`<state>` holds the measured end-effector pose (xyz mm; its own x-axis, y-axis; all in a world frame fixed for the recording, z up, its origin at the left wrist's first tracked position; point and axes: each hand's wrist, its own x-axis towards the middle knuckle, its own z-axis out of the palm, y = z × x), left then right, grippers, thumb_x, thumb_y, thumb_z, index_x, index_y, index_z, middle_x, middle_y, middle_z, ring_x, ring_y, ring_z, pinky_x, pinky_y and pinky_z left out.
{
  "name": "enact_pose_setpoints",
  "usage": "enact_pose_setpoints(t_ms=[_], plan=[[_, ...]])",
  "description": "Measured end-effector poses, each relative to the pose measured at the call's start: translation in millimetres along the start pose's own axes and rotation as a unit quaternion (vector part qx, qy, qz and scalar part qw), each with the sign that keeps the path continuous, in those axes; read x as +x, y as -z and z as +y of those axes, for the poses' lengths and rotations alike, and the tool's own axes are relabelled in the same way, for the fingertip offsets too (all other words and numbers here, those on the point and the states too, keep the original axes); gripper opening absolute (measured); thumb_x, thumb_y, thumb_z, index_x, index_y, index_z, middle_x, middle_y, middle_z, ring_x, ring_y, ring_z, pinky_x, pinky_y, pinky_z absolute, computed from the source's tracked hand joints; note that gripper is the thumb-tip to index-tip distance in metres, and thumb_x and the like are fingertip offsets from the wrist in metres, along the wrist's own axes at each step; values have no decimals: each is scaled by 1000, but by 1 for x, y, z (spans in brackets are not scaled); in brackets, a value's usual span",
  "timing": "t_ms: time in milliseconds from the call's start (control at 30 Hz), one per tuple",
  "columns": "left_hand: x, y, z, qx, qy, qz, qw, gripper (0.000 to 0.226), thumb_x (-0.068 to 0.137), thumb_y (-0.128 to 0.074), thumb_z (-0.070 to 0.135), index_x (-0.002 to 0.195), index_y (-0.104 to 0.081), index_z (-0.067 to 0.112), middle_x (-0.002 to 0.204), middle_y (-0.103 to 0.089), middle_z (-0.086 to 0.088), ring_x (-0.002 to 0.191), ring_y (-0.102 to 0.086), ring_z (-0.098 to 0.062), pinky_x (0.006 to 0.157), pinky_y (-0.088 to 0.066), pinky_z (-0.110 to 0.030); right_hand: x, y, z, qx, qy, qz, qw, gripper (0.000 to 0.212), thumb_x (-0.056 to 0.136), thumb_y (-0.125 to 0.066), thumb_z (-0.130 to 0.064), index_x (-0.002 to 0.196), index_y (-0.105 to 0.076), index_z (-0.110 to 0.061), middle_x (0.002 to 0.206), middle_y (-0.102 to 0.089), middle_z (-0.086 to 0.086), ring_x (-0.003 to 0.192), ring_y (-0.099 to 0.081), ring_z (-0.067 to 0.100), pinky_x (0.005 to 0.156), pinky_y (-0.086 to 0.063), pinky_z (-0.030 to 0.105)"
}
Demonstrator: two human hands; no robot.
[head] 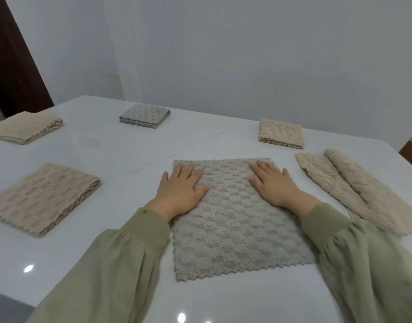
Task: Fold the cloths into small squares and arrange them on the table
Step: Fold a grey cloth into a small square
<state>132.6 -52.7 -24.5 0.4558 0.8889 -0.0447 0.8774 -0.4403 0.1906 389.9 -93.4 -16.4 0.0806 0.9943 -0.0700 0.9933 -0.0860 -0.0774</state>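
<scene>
Grey cloth (pixel 235 220) spread flat at the near centre of the white surface (pixel 130 145), left hand (pixel 181 187) and right hand (pixel 273 185) laid on its far half, fingers (pixel 188 171) released and extended, nothing grasped, four folded cloths arranged beyond.

You've got six cloths total on one white table (pixel 135 145). One grey cloth (pixel 235 220) lies unfolded and flat under both your hands: that's two hands, left hand (pixel 180 188) and right hand (pixel 276 186), palms down, fingers spread. Four are folded squares: three beige, one grey. Beige folded square (pixel 44 198) sits left of your left hand, another beige folded one (pixel 25 130) further out left, the grey folded square (pixel 144 116) beyond your left hand, the third beige square (pixel 281 134) just beyond your right hand. One loose beige cloth (pixel 354 190), partly rolled, lies right of your right hand.
</scene>
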Motion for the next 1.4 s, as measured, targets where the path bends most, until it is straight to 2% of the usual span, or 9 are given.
enact_pose_setpoints(t_ms=[133, 233, 367, 533, 667, 767, 900, 1100, 1400], plan=[[10, 2, -8, -36, 27, 58, 997, 54, 100, -21, 47, 150, -21, 26, 158, -15, 2, 145, -10, -20, 116, -10, -43, 4, 6, 22, 14, -40, -17, 999, 58, 100, -18, -47, 151, -10, -23, 160, -2, -1, 146, -5, 19, 116, -4, 52], [23, 6, -12, -52, 60, 137, 987, 46, 101, -27, 36, 141, -39, 17, 145, -41, -5, 133, -32, -24, 106, -27, -40, 13, 15, 20, 42, -32, 28, 998, 52, 101, -27, -39, 147, -24, -16, 158, -13, 5, 145, -13, 23, 115, -9, 51], [41, 9, -18, -41, 91, 187, 977, 38, 99, -34, 28, 125, -57, 13, 126, -54, -8, 116, -43, -27, 92, -36, -39, 36, 25, 20, 122, -36, 71, 989, 46, 102, -32, -27, 144, -32, -10, 152, -29, 10, 138, -29, 28, 113, -24, 47], [53, 9, -26, -80, 87, 195, 974, 29, 91, -47, 25, 114, -63, 16, 115, -54, -6, 110, -43, -25, 89, -35, -36, 46, 3, 25, 131, -47, 151, 979, 33, 98, -41, -16, 124, -55, -3, 125, -59, 16, 115, -51, 33, 98, -41, 42], [56, 11, -27, -107, 98, 199, 969, 23, 89, -48, 23, 103, -65, 18, 105, -60, -4, 106, -45, -25, 88, -38, -37, 49, -1, 35, 140, -36, 172, 974, 34, 95, -47, -11, 127, -55, -5, 127, -56, 15, 117, -47, 32, 102, -37, 40], [57, 12, -27, -146, 107, 200, 963, 9, 86, -54, 23, 85, -62, 18, 91, -62, 0, 98, -47, -24, 84, -40, -38, 50, -2, 36, 131, -29, 180, 974, 36, 94, -47, -8, 128, -54, -6, 120, -55, 16, 112, -45, 32, 96, -36, 38], [55, 14, -29, -199, 101, 195, 955, 9, 84, -64, 23, 80, -57, 21, 82, -57, 6, 93, -50, -21, 84, -42, -39, 51, -1, 37, 124, -37, 174, 976, 37, 91, -49, -8, 127, -55, -8, 111, -56, 16, 106, -45, 35, 91, -37, 41], [53, 12, -29, -252, 107, 219, 936, 11, 81, -69, 20, 72, -62, 21, 75, -64, 3, 85, -58, -22, 74, -47, -34, 49, 0, 37, 157, -49, 211, 964, 13, 86, -56, -7, 84, -68, -4, 80, -56, 12, 85, -50, 36, 69, -42, 40], [45, 15, -24, -229, 157, 267, 923, 6, 84, -66, 21, 84, -71, 17, 73, -57, 5, 82, -56, -20, 68, -37, -26, 38, 6, 35, 157, -96, 247, 951, 15, 83, -65, -15, 73, -56, -9, 80, -49, 8, 77, -43, 23, 64, -30, 30]])
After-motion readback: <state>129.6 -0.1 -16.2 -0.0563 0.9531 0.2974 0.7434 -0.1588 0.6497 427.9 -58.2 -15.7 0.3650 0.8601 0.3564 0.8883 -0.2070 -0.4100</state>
